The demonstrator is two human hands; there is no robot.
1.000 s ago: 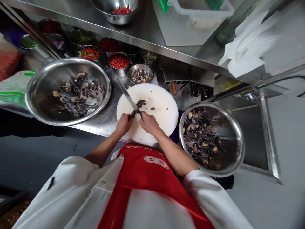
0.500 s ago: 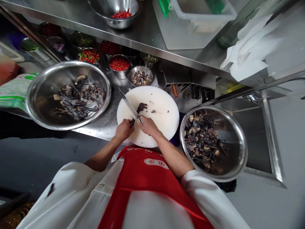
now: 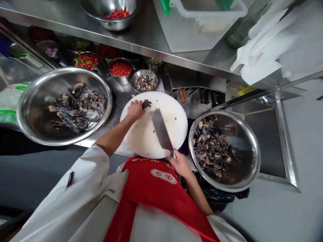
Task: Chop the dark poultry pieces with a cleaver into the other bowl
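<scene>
My right hand (image 3: 180, 163) is closed around the handle of a cleaver (image 3: 161, 129). The wide blade lies over the right half of a round white cutting board (image 3: 138, 141), its tip toward the far side. At the board's far left, my left hand (image 3: 135, 109) is closed on a black chicken foot (image 3: 146, 104) whose toes stick out to the right of the fingers. Small dark scraps are scattered over the board. Left of it, a large steel bowl (image 3: 24, 129) holds dark chicken feet; on the right, another steel bowl (image 3: 248, 144) holds chopped dark pieces.
Behind the board stand small metal containers, among them chopped red chillies (image 3: 120, 69) and a bowl of chopped seasoning (image 3: 145, 83). A knife rack (image 3: 196, 90) is beside them. The steel shelf (image 3: 141, 45) crosses above, bearing a plastic tub (image 3: 191, 37). A sink (image 3: 285, 144) lies far right.
My left hand has moved away from me to the far left of the board. My right hand has drawn the cleaver back toward the near right edge, its blade now pointing away.
</scene>
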